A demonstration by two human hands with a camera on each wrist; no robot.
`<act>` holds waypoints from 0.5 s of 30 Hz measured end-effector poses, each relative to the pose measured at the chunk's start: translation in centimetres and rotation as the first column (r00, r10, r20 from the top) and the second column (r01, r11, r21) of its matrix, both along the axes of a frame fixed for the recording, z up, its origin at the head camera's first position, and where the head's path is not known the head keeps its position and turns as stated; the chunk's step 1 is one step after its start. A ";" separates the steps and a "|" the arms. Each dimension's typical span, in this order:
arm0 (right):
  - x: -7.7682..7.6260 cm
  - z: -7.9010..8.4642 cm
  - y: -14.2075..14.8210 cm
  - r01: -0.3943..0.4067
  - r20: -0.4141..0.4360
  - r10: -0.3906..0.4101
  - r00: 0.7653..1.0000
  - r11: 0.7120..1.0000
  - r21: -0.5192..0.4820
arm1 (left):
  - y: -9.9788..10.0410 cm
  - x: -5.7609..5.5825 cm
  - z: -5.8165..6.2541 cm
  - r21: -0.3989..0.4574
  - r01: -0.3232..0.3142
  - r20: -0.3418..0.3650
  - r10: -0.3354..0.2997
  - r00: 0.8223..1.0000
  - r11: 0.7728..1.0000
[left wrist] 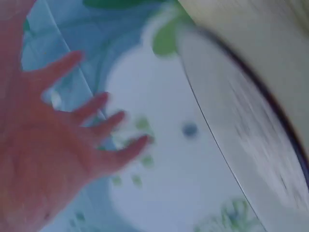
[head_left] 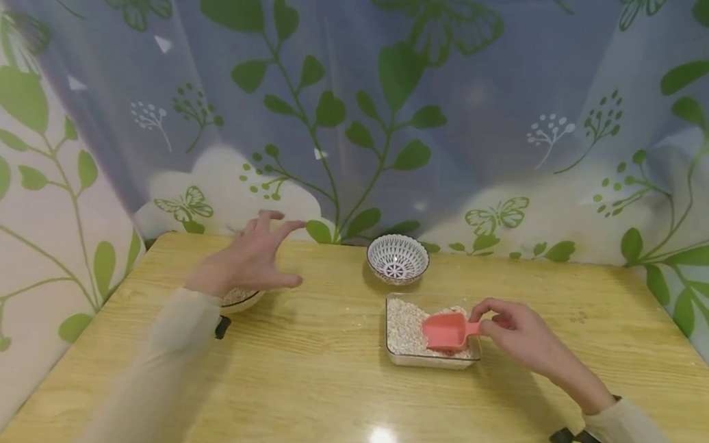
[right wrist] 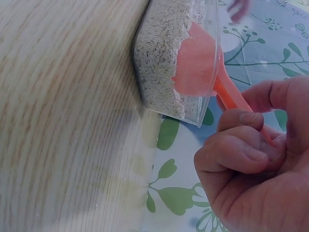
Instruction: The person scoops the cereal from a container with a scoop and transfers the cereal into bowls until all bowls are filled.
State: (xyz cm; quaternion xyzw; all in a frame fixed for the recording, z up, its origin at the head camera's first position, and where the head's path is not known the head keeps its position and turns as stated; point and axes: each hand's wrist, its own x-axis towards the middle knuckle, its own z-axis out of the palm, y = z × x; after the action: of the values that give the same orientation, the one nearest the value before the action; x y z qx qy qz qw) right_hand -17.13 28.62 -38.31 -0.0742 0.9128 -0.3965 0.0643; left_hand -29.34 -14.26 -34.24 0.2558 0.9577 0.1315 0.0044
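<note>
My right hand (head_left: 522, 333) grips the handle of a coral-pink scoop (head_left: 445, 331). The scoop's bowl lies in the oats (head_left: 405, 324) that fill a clear rectangular container (head_left: 431, 361); through the side wall in the right wrist view, the scoop (right wrist: 198, 63) shows sunk among the flakes. On the left, my left hand (head_left: 250, 255) hovers with fingers spread and nothing in them. It is above a bowl of oats (head_left: 240, 299), mostly hidden beneath the hand and sleeve. In the left wrist view that bowl (left wrist: 212, 82) appears blurred, beside the spread left hand (left wrist: 63, 130).
A patterned black-and-white bowl (head_left: 397, 259) stands at the back of the wooden table (head_left: 293, 389), behind the container. A leaf-and-butterfly curtain (head_left: 350, 111) hangs at the table's back edge and along the sides. A few stray flakes lie left of the container.
</note>
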 end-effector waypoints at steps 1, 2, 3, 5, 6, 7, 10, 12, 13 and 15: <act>0.0 0.0 0.0 -0.001 -0.003 0.001 1.000 1.000 0.001 | 1.1 -0.1 0.0 0.028 0.038 -0.043 -0.037 0.998 0.999; 0.0 0.0 0.0 0.001 0.001 -0.001 1.000 1.000 0.001 | 2.1 -0.3 0.0 0.049 0.071 -0.078 -0.067 0.995 0.996; 0.0 -0.1 0.0 0.002 0.003 -0.002 1.000 1.000 0.001 | 3.1 -0.5 0.0 0.069 0.099 -0.101 -0.092 0.991 0.993; 0.0 -0.1 0.0 0.004 0.006 -0.004 1.000 1.000 0.001 | 5.0 -0.8 -0.2 0.085 0.142 -0.124 -0.131 0.984 0.986; 0.1 -0.1 0.0 0.005 0.006 -0.005 1.000 1.000 0.002 | 5.9 -0.9 -0.3 0.085 0.155 -0.122 -0.144 0.982 0.984; 0.1 0.0 0.0 0.006 0.007 -0.006 1.000 1.000 0.001 | 6.7 -1.1 -0.4 0.086 0.166 -0.109 -0.156 0.982 0.982; 0.1 0.0 0.0 0.006 0.010 -0.006 1.000 1.000 -0.003 | 9.0 -1.5 -0.9 0.091 0.177 -0.068 -0.171 0.983 0.980; 0.1 0.0 0.0 0.007 0.013 -0.007 1.000 1.000 -0.008 | 10.4 -1.8 -1.4 0.095 0.171 -0.044 -0.167 0.985 0.981; 0.0 0.0 0.0 0.007 0.015 -0.007 1.000 1.000 -0.009 | 11.0 -2.0 -1.6 0.100 0.160 -0.034 -0.157 0.987 0.982; 0.0 0.0 0.0 0.006 0.016 -0.006 1.000 1.000 -0.011 | 12.2 -2.3 -2.1 0.104 0.128 -0.014 -0.127 0.992 0.986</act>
State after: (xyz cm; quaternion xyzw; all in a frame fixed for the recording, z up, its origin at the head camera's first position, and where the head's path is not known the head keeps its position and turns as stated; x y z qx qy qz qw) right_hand -17.17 28.57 -38.32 -0.0684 0.9103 -0.4023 0.0701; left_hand -31.61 -2.07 -36.33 0.3168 0.9313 0.1798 -0.0043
